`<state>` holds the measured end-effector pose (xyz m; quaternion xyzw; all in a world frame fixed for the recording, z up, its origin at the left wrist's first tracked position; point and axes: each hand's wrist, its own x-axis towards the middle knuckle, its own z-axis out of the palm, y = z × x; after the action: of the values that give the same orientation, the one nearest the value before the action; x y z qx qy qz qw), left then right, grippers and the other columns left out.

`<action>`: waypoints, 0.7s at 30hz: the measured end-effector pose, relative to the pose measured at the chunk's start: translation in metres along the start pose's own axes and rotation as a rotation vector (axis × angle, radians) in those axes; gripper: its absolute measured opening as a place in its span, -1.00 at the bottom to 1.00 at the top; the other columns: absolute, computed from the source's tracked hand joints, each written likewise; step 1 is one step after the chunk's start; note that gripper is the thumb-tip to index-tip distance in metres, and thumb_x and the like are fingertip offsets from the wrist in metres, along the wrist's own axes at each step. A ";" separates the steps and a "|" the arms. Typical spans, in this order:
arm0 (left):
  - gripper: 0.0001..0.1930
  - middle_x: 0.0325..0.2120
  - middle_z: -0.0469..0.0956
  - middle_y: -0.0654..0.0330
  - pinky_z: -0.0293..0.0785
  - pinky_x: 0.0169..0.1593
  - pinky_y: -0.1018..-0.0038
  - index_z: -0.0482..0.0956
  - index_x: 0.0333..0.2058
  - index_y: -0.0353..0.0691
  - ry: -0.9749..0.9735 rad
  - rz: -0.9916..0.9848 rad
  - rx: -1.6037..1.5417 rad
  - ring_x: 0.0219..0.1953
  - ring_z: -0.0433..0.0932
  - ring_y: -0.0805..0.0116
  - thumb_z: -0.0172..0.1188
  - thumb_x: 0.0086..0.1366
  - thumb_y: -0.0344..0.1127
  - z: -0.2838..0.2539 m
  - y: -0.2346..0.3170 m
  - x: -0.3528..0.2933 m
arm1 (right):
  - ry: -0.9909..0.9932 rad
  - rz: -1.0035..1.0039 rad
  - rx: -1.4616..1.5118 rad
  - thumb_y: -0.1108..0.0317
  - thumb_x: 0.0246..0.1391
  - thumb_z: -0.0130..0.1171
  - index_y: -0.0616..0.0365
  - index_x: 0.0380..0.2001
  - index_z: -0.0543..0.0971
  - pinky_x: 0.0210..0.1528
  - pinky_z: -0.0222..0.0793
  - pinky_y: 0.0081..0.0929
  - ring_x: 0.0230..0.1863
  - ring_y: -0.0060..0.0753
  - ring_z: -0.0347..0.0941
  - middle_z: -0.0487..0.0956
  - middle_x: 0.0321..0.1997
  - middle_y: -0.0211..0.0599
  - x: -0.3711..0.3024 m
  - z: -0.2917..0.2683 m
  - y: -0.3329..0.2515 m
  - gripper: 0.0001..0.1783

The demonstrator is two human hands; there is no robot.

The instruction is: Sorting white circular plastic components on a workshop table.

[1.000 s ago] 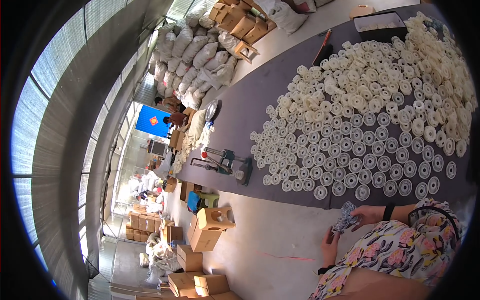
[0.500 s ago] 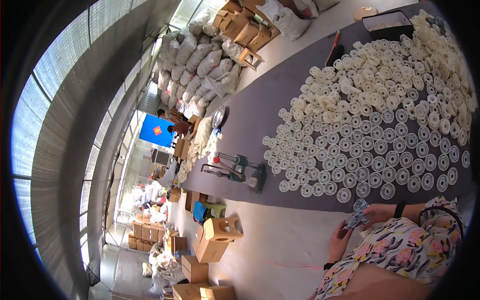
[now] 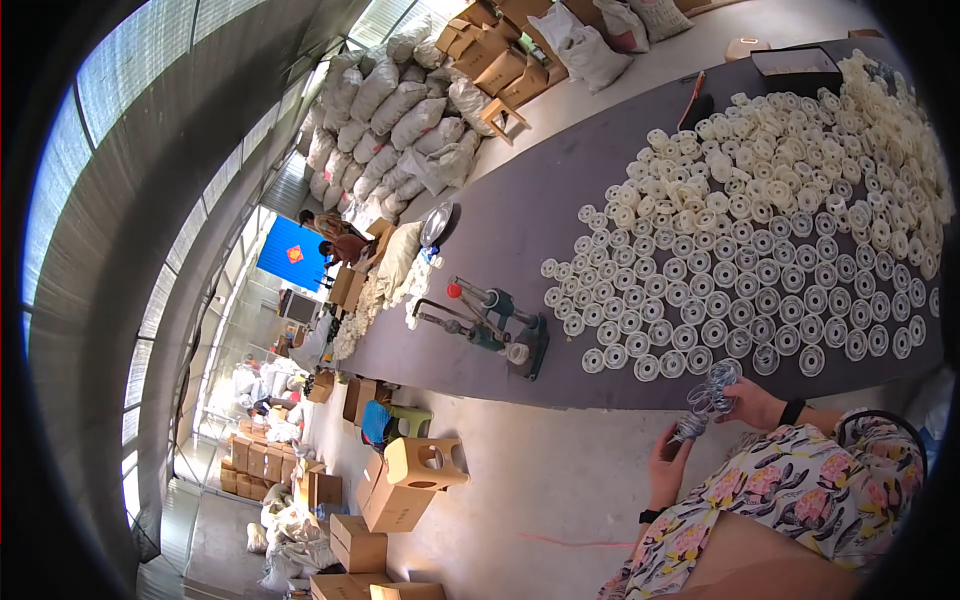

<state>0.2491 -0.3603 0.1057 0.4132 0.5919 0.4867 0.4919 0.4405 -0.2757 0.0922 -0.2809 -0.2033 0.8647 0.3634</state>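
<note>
Over the near edge of the grey table, at the right, my two hands hold silvery coiled wire. My right hand [image 3: 750,402], with a black band at the wrist, has its fingers round the upper bundle of silvery coiled wire [image 3: 723,376]. Lower and to the left, my left hand [image 3: 667,465] grips another clump of the wire [image 3: 690,428] at its fingertips. Loose loops stretch between the two clumps. Closest to my right hand lie rows of round white discs [image 3: 785,340] with grey rings in them, flat on the table.
A green hand press [image 3: 505,325] with a red knob stands on the grey table [image 3: 500,230]. Plain cream discs [image 3: 740,150] are heaped farther back, near a black box [image 3: 797,70]. Beyond are stacked sacks [image 3: 390,110], cartons [image 3: 395,495], a yellow stool [image 3: 425,462] and people [image 3: 340,240].
The silvery wire, bunched together between my hands before, is now drawn apart into two clumps with loops between. My right hand has risen slightly, and the whole view has shifted a little.
</note>
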 end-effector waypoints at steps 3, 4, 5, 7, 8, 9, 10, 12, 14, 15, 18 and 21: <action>-0.55 -0.21 0.43 0.14 0.36 -0.12 0.57 0.27 -0.01 -0.35 0.035 -0.055 -0.260 -0.21 0.44 0.43 0.11 0.08 -0.51 -0.016 -0.001 0.006 | -0.061 0.005 -0.005 0.23 0.07 -0.13 0.01 -0.14 0.32 -0.15 0.28 0.05 -0.16 -0.32 0.38 0.44 -0.19 -0.39 0.004 0.004 -0.002 -0.73; -0.55 -0.18 0.41 0.13 0.35 -0.11 0.55 0.26 -0.01 -0.37 0.008 -0.058 -0.210 -0.19 0.42 0.43 0.10 0.08 -0.52 -0.021 0.001 0.007 | -0.102 0.033 0.013 0.14 0.09 -0.16 -0.01 -0.13 0.32 -0.17 0.27 0.11 -0.16 -0.31 0.38 0.43 -0.19 -0.40 0.004 0.005 -0.002 -0.70; -0.55 -0.18 0.41 0.13 0.35 -0.11 0.55 0.26 -0.01 -0.37 0.009 -0.059 -0.213 -0.19 0.42 0.43 0.10 0.08 -0.52 -0.023 0.006 0.007 | -0.101 0.035 0.011 0.14 0.09 -0.16 -0.01 -0.13 0.32 -0.17 0.27 0.11 -0.16 -0.31 0.38 0.43 -0.19 -0.40 0.003 0.010 -0.006 -0.70; -0.55 -0.16 0.40 0.12 0.36 -0.10 0.53 0.26 -0.01 -0.37 -0.028 -0.019 -0.140 -0.20 0.42 0.42 0.10 0.08 -0.53 -0.026 0.013 0.006 | -0.124 0.081 0.270 -0.06 0.10 -0.27 -0.04 -0.12 0.33 -0.19 0.25 0.18 -0.16 -0.30 0.38 0.44 -0.19 -0.41 0.002 0.030 -0.017 -0.58; -0.55 -0.16 0.40 0.12 0.36 -0.10 0.53 0.26 -0.01 -0.37 -0.027 -0.018 -0.137 -0.20 0.42 0.42 0.10 0.08 -0.53 -0.028 0.013 0.004 | 0.010 0.109 0.244 -0.19 0.07 -0.36 0.02 -0.18 0.39 -0.21 0.25 0.16 -0.21 -0.29 0.40 0.47 -0.26 -0.37 0.004 0.035 -0.016 -0.44; -0.54 -0.15 0.39 0.12 0.36 -0.10 0.53 0.25 0.00 -0.37 -0.036 -0.002 -0.151 -0.20 0.42 0.42 0.10 0.08 -0.53 -0.030 0.012 0.003 | 0.008 0.108 0.246 -0.19 0.07 -0.36 0.02 -0.18 0.39 -0.21 0.25 0.16 -0.21 -0.29 0.40 0.47 -0.26 -0.37 0.010 0.027 -0.008 -0.44; -0.54 -0.14 0.38 0.11 0.36 -0.10 0.53 0.25 0.00 -0.37 -0.058 0.018 -0.166 -0.19 0.42 0.42 0.10 0.08 -0.54 -0.030 0.013 0.003 | -0.074 0.116 0.259 -0.15 0.07 -0.29 0.07 -0.24 0.42 -0.20 0.28 0.07 -0.25 -0.29 0.41 0.48 -0.32 -0.34 0.018 0.010 0.003 -0.46; -0.54 -0.14 0.38 0.11 0.36 -0.11 0.54 0.25 0.00 -0.36 -0.050 0.022 -0.185 -0.19 0.42 0.43 0.11 0.07 -0.54 -0.032 0.014 0.001 | -0.170 0.140 0.272 -0.11 0.07 -0.22 0.12 -0.29 0.44 -0.19 0.31 -0.02 -0.29 -0.30 0.43 0.50 -0.37 -0.31 0.025 0.003 0.014 -0.49; -0.53 -0.14 0.38 0.11 0.35 -0.11 0.54 0.26 -0.01 -0.36 -0.045 0.022 -0.211 -0.20 0.42 0.43 0.11 0.07 -0.54 -0.033 0.017 -0.001 | -0.080 0.203 0.183 0.01 0.04 -0.07 0.19 -0.36 0.48 -0.19 0.36 -0.26 -0.35 -0.35 0.44 0.50 -0.47 -0.27 0.024 0.008 0.016 -0.58; -0.54 -0.16 0.39 0.12 0.35 -0.11 0.55 0.26 -0.01 -0.36 -0.006 0.024 -0.225 -0.20 0.42 0.44 0.12 0.07 -0.53 -0.032 0.020 -0.002 | -0.083 0.205 0.182 0.01 0.04 -0.07 0.19 -0.36 0.48 -0.19 0.36 -0.26 -0.35 -0.35 0.44 0.50 -0.47 -0.27 0.022 0.012 0.015 -0.58; -0.54 -0.19 0.42 0.12 0.36 -0.14 0.56 0.27 -0.01 -0.36 0.004 0.013 -0.193 -0.23 0.44 0.44 0.13 0.07 -0.51 -0.037 0.023 -0.001 | -0.069 0.213 -0.054 0.14 -0.01 0.02 0.22 -0.23 0.43 -0.23 0.36 -0.48 -0.32 -0.48 0.42 0.49 -0.35 -0.29 0.009 0.045 0.009 -0.62; -0.53 -0.22 0.45 0.10 0.38 -0.18 0.58 0.28 -0.02 -0.34 -0.103 -0.011 0.040 -0.28 0.47 0.43 0.15 0.06 -0.48 -0.037 0.032 0.002 | -0.104 0.131 -0.179 0.15 0.00 0.03 0.25 -0.10 0.34 -0.29 0.35 -0.61 -0.26 -0.57 0.39 0.44 -0.21 -0.33 0.004 0.055 0.015 -0.54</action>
<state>0.2124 -0.3592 0.1381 0.4441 0.5777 0.4503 0.5160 0.3955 -0.2907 0.1239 -0.2795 -0.2794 0.8785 0.2685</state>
